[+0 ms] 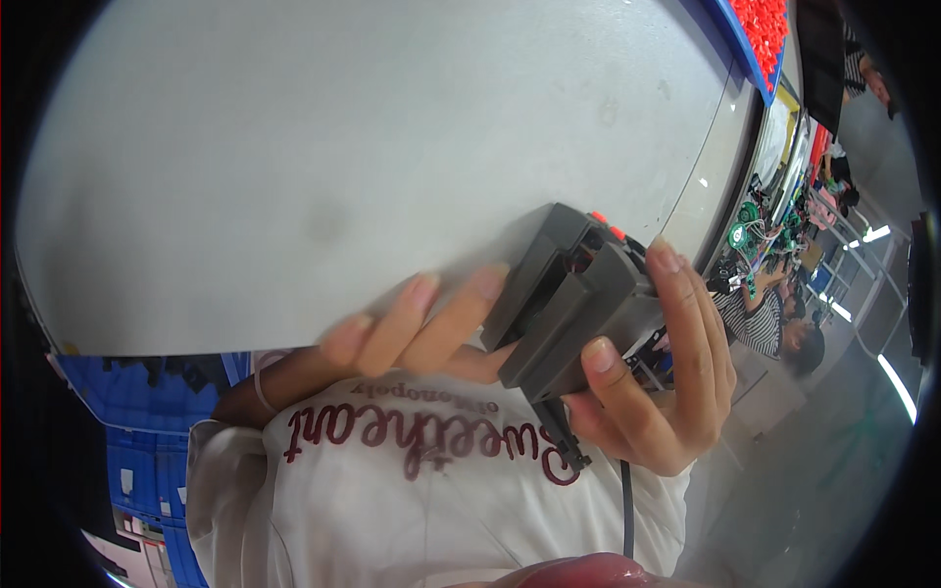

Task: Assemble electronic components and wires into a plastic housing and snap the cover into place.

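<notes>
A dark grey plastic casing (578, 304) is held tilted just above the near edge of the grey table. It has a long slot between two raised ridges, and two small orange-red pieces stand at its far end. A narrow black part sticks out of its near end. My right hand (667, 382) grips it from the right, thumb on the near side and fingers around the far end. My left hand (421, 323) supports its left side, one fingertip against the edge and another digit reaching underneath. A dark cable (628, 510) hangs below my right hand; its upper end is hidden.
The grey tabletop (323, 147) spreads ahead. At the far right stands a blue bin (742, 44) of small red parts. Blue crates (157, 392), one holding black parts, are low on the left. A person in a striped top (755, 323) sits to the right, near green parts (747, 225).
</notes>
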The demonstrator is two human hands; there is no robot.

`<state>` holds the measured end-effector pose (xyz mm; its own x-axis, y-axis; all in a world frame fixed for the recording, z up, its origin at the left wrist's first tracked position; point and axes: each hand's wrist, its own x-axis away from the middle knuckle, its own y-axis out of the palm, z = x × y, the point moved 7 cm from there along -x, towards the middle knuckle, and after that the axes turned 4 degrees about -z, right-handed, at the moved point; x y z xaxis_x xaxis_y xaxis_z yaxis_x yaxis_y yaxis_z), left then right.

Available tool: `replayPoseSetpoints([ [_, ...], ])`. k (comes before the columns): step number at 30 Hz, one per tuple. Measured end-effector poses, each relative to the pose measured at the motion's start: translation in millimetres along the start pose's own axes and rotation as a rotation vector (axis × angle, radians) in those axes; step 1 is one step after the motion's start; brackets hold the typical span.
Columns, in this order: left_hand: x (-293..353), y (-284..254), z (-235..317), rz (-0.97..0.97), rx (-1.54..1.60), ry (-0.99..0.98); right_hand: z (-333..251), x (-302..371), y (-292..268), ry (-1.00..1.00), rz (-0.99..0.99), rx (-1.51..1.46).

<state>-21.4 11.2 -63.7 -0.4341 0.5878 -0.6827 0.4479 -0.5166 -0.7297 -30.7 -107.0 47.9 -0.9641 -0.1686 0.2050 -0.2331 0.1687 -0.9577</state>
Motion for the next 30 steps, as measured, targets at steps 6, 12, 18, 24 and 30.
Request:
replayPoseSetpoints([
  [6,-6.5,3.9,1.9,0.045,0.050,0.090,8.7,3.0,-3.7,0.068,0.030,0.005],
  [12,-7.3,1.2,1.7,-0.022,0.084,0.073,7.6,-2.1,-3.9,0.062,0.011,0.001],
  [18,-5.9,2.4,1.7,0.043,0.058,0.045,5.2,-3.5,-4.3,0.111,-0.010,0.020],
  [24,-6.1,5.3,2.9,0.107,0.023,0.036,0.9,-3.7,-5.0,0.070,0.000,0.028],
  [30,-4.5,4.5,3.0,0.094,-0.043,-0.006,-2.0,-2.3,-2.7,0.047,-0.024,0.034],
])
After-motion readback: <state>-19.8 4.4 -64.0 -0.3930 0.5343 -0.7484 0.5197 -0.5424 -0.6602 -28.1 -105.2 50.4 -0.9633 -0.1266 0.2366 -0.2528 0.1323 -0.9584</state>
